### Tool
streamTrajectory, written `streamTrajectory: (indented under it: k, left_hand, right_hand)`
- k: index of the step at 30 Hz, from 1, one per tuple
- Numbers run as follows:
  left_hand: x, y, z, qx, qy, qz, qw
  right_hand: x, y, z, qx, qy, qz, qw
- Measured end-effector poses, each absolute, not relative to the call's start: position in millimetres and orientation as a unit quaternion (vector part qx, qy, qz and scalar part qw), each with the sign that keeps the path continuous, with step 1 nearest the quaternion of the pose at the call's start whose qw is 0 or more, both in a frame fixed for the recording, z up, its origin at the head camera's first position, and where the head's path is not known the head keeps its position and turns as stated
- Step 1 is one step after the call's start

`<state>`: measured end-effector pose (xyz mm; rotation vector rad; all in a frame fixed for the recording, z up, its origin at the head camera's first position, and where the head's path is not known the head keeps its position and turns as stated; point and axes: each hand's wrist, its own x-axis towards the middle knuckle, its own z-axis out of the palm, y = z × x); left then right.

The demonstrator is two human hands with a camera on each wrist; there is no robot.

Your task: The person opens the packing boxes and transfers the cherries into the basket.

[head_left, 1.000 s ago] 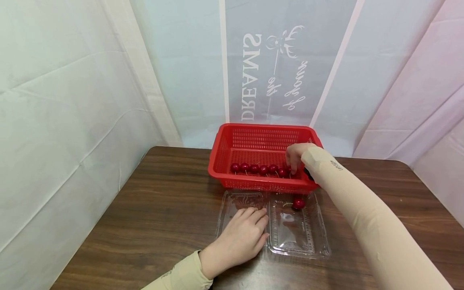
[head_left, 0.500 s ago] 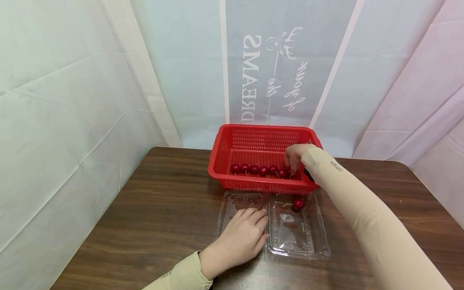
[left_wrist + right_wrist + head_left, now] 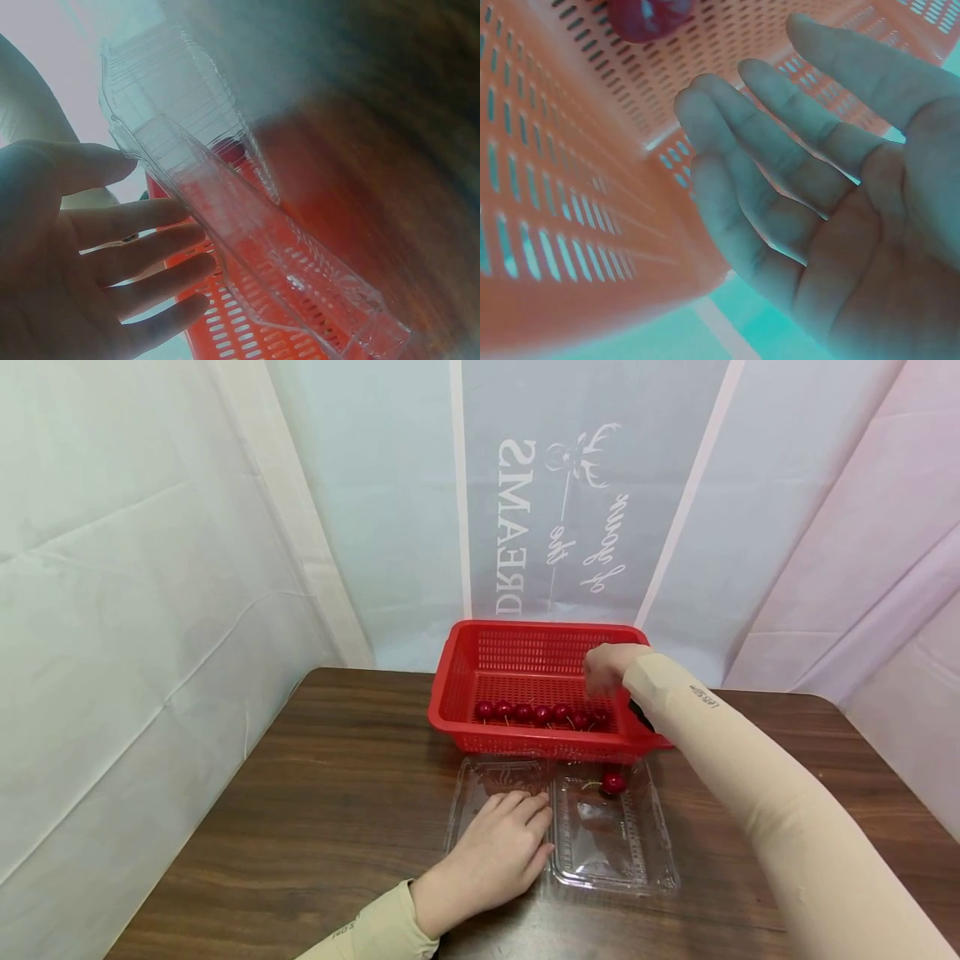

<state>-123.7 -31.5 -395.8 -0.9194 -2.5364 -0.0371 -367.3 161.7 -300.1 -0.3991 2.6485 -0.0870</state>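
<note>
A red plastic basket point(image 3: 453, 693) holds a row of several dark red cherries point(image 3: 542, 715) along its near side. My right hand point(image 3: 609, 667) is over the basket's right end, above the cherries. In the right wrist view its fingers are loosely bent with nothing between them, and a cherry point(image 3: 649, 16) lies beyond the fingertips. In front of the basket lies an unfolded clear plastic clamshell box point(image 3: 600, 852). One stemmed cherry point(image 3: 613, 784) sits at the far end of its right half. My left hand point(image 3: 497, 852) rests on the box's left half by the hinge, fingers extended.
Everything stands on a brown wood-grain table point(image 3: 337, 760). A pale printed curtain point(image 3: 555, 527) hangs right behind the basket, with white cloth point(image 3: 150, 568) at the left side.
My right hand has risen from the right end of the cherry row, uncovering the cherries there. The left hand stays on the box. The view has shifted slightly.
</note>
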Motion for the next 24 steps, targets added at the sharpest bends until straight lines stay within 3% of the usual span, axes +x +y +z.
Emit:
streamTrajectory:
  k: [13, 24]
  left_hand:
    - [-122.5, -31.2, -397.6, -0.335, -0.918, -0.021, 0.211]
    - [-120.8, -31.9, -395.7, -0.335, -0.921, -0.022, 0.197]
  right_hand:
    - [-356.1, 164.2, -278.5, -0.224, 0.956, 0.013, 0.189]
    - [-340.2, 171.8, -271.5, -0.279, 0.954, 0.034, 0.101]
